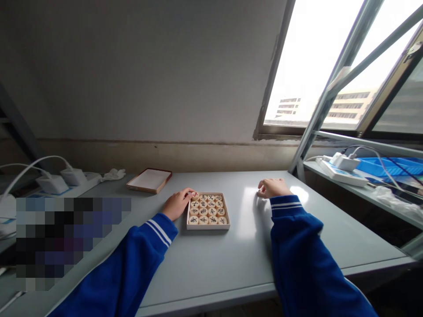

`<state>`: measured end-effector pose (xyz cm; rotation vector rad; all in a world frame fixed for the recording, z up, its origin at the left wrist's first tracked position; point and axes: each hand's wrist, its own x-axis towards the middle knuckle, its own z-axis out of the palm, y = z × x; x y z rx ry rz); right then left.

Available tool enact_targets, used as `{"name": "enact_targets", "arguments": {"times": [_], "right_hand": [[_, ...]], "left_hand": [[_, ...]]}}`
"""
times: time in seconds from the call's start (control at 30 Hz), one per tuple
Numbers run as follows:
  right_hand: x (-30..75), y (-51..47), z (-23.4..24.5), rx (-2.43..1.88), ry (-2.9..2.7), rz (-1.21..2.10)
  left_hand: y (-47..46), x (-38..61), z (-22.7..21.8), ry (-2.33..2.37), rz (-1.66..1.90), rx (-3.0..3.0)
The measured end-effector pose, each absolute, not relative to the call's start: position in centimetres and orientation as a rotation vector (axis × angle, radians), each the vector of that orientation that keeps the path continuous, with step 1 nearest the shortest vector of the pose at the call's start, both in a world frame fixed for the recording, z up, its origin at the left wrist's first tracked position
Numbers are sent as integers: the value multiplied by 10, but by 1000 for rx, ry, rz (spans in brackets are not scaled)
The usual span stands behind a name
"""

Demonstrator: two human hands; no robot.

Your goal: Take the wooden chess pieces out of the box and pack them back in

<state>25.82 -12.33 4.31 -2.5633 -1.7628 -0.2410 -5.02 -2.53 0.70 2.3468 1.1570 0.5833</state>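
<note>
A shallow white box (208,227) stands on the desk, holding rows of round wooden xiangqi pieces (203,211) with black characters. At its far left corner is a xiangqi piece with a red character (195,196). My left hand (176,203) reaches the box's left wall, its fingertips closed on the red-marked piece. Off to the right of the box, my right hand (273,188) is over the desk with its fingers curled together. Something small and pale may be in its pinch, but I cannot make it out.
Behind my left hand lies the open box lid (149,180). White power adapters (53,183) and cables are at the left. A power strip (342,171) and a blue basket (390,166) rest on the right shelf. A metal post (310,141) rises at the desk's far right corner.
</note>
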Motion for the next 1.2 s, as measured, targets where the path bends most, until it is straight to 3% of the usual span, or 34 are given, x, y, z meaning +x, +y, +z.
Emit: {"name": "enact_targets", "arguments": {"times": [0.2,0.5,1.2], "right_hand": [[243,-118,44,-2495,-1838,-173],[143,-94,36,-1579,-2051,-34],[126,-85,14,-1387,-1958,174]], "left_hand": [[-26,-49,8,1202,573,2362],[-26,-50,7,1191,590,2325],[-25,-49,5,1231,594,2393]]}}
